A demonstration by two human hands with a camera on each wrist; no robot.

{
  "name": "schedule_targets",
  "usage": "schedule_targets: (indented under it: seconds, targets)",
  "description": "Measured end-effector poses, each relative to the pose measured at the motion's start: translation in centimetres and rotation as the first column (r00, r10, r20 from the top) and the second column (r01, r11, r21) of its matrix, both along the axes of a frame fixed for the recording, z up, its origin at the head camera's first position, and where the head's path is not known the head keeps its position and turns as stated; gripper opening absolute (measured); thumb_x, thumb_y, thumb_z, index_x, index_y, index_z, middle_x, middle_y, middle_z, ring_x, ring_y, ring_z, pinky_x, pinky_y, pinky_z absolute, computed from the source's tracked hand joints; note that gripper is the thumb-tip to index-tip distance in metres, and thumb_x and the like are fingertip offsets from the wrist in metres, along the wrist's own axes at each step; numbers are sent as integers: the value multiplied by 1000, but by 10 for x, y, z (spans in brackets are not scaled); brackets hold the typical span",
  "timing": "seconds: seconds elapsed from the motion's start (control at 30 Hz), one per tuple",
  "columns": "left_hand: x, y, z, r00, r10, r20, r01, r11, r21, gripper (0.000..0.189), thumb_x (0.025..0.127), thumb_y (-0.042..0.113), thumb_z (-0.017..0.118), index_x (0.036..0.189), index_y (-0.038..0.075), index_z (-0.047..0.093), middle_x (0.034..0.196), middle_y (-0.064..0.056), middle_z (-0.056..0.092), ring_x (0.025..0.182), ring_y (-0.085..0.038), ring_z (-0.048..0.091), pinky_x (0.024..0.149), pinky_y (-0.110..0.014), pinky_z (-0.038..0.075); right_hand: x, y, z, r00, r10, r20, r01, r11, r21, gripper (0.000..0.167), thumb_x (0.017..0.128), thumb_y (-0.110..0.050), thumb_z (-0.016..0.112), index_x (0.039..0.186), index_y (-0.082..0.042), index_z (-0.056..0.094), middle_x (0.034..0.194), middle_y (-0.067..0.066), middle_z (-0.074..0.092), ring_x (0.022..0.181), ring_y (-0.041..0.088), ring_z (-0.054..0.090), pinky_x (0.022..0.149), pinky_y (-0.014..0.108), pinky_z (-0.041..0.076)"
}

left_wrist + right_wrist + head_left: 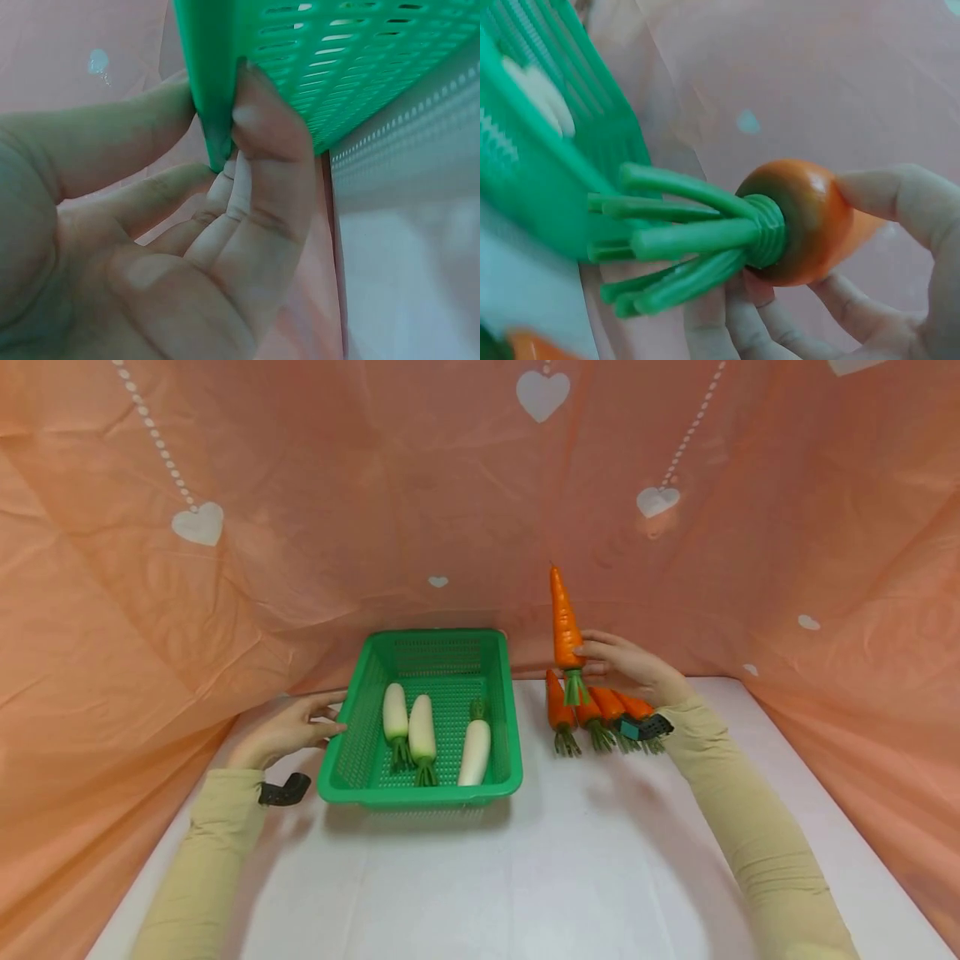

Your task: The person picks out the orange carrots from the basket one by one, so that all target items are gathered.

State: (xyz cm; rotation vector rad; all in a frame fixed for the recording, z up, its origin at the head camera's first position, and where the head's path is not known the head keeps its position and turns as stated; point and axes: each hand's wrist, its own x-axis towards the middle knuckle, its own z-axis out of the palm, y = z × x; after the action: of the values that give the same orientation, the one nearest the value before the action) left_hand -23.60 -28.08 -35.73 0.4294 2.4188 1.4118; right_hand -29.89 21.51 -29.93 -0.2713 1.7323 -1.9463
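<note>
My right hand [628,665] pinches a carrot [564,618] near its leafy end, raised above the table with its tip pointing up and away. In the right wrist view the thumb and fingers grip the orange body [810,217], behind the cut green stalks. My left hand [288,731] holds the left rim of a green plastic basket [327,777]; in the left wrist view thumb and fingers pinch that rim [210,75] from both sides. Inside the basket lie three white radishes [422,727], two with leaves toward me and one with leaves facing away.
Several more carrots [558,706] lie side by side on the white table [570,860], right of the basket and below the right hand. A peach-coloured cloth [435,510] with white hearts hangs behind the table and along both sides.
</note>
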Motion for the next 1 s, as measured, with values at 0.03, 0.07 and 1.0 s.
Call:
schedule_targets:
  seconds: [0.03, 0.07, 1.0]
  targets:
    - [0, 0, 0, 1000, 1, 1, -1, 1000, 1, 65, 97, 10, 57, 151, 1, 23, 138, -29, 39, 105, -36, 54, 79, -38, 53, 1, 10, 1, 1000, -24, 0, 24, 1000, 10, 42, 97, -19, 58, 132, -7, 36, 101, 6, 45, 64, 15, 36, 69, 30, 40]
    - [1, 0, 0, 1000, 2, 2, -2, 1000, 2, 65, 97, 10, 57, 151, 1, 23, 137, -29, 39, 105, -36, 54, 79, -38, 53, 2, 19, 1, 999, -44, 2, 44, 999, 20, 44, 98, -19, 57, 134, -7, 34, 102, 6, 44, 64, 14, 36, 68, 29, 39]
    - [3, 3, 2, 1000, 9, -5, -9, 1000, -21, 65, 96, 9, 57, 151, 0, 23, 135, -29, 39, 105, -34, 53, 79, -38, 53, 19, 204, -68, 979, -202, -43, 205, 929, 309, 18, 103, -22, 45, 101, -27, 62, 97, -8, 59, 87, 8, 60, 77, 21, 51]
